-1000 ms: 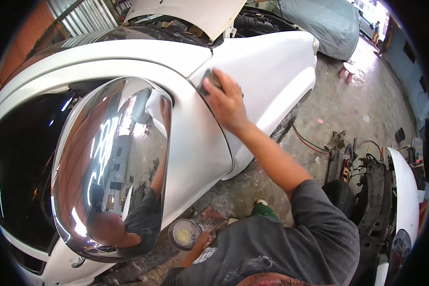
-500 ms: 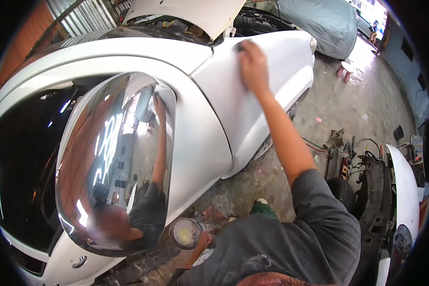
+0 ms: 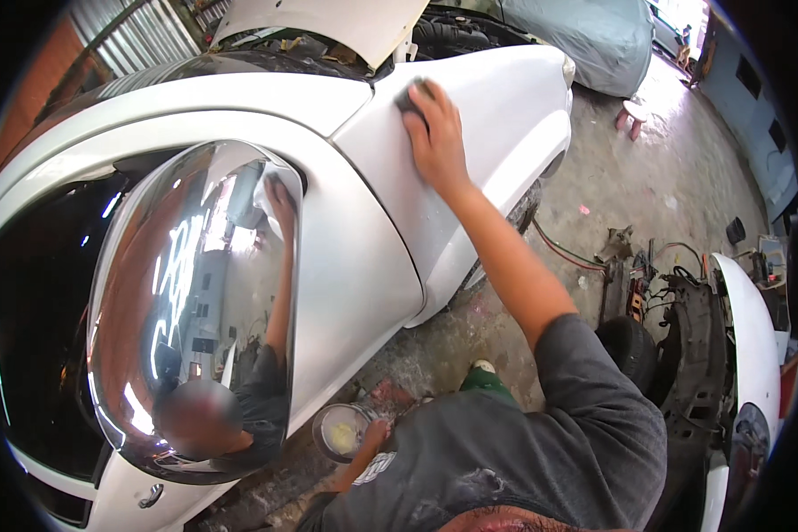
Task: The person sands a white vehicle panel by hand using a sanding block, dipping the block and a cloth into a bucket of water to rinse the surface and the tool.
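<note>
My right hand reaches out over the front fender of a white car. Its fingers are closed on a small dark pad, pressed to the fender's surface near the gap beside the hood. Down by my body, my left hand is closed at the rim of a round bucket. Inside the bucket is cloudy liquid with a pale yellow lump. The large chrome side mirror reflects my right arm. Some fingers of the left hand are hidden.
The hood is raised at the far side. On the right lie a tyre, removed car parts and a white bumper. A covered vehicle and a small stool stand farther off.
My right hand has slid the dark pad left and slightly nearer along the fender. The whole view has shifted a little. My left hand stays at the bucket.
</note>
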Available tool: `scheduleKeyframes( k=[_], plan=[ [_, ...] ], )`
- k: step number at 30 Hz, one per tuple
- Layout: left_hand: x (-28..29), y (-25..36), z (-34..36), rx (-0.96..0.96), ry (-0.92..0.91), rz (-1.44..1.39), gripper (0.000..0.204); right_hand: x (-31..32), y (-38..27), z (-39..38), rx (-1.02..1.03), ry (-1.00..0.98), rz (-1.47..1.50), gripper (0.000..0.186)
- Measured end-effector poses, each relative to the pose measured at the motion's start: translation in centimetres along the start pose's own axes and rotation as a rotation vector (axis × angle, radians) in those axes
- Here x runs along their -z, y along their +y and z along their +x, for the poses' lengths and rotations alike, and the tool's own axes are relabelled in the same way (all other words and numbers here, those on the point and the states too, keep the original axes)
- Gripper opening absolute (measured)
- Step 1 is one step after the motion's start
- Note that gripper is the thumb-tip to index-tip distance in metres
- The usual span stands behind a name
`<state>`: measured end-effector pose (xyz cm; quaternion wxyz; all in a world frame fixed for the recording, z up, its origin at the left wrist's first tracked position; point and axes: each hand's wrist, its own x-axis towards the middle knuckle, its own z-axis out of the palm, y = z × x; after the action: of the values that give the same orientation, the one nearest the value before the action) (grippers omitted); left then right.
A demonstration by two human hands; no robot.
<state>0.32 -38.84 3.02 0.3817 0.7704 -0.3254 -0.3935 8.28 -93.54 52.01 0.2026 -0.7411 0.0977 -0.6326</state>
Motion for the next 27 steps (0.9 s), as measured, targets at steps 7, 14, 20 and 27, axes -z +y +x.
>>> scheduleKeyframes(
  k=[7,14,20,27],
  plan=[
    [-0.9,2.9,0.7,0.334,0.034,-0.278,0.020,1.4,-0.2,-13.6,0.126,-0.046,-0.091,0.045],
    [-2.0,-2.5,0.7,-0.414,-0.050,0.415,0.018,-0.8,-5.0,-4.7,0.218,-0.026,-0.113,0.054],
    [-2.3,1.8,0.6,0.259,0.002,-0.425,0.018,-0.2,-4.0,-7.1,0.206,-0.070,-0.118,0.048],
    [-2.8,0.2,-3.4,-0.009,0.026,-0.219,0.023,-2.1,-7.6,-6.7,0.201,-0.037,-0.076,0.049]
  ],
)
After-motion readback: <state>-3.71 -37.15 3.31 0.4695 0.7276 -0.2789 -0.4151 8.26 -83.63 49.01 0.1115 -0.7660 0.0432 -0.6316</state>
